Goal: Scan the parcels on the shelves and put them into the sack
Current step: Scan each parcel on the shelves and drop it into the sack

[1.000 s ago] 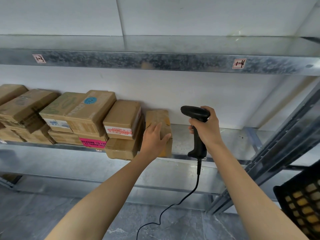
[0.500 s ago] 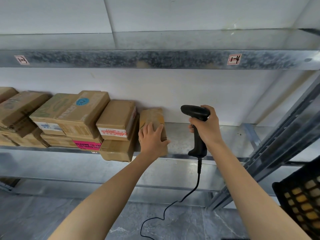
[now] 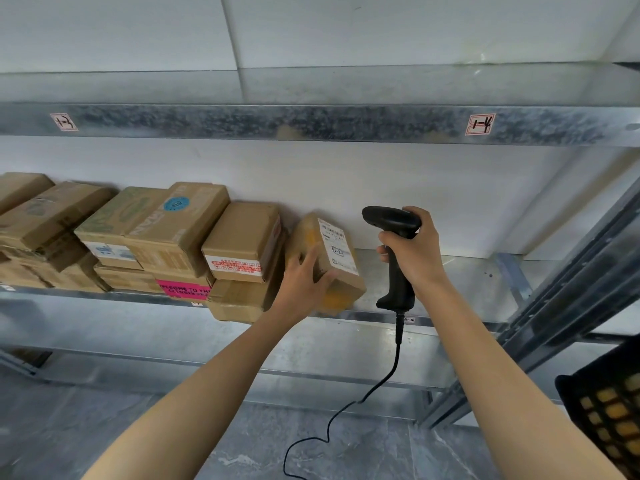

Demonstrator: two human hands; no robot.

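Holding the tilted parcel [image 3: 346, 287] in our left hand [image 3: 301, 284], scanner [image 3: 398, 285] gripped in our right hand [image 3: 415, 254], we next aim at its label [image 3: 337, 247].

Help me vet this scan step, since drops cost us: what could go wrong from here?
The tilted parcel sits near the front edge of the shelf, gripped only by the left hand; it might slip off. The barcode scanner in the right hand points near the top end of the label, so a read may miss. Its cable hangs loose toward the floor and could snag.
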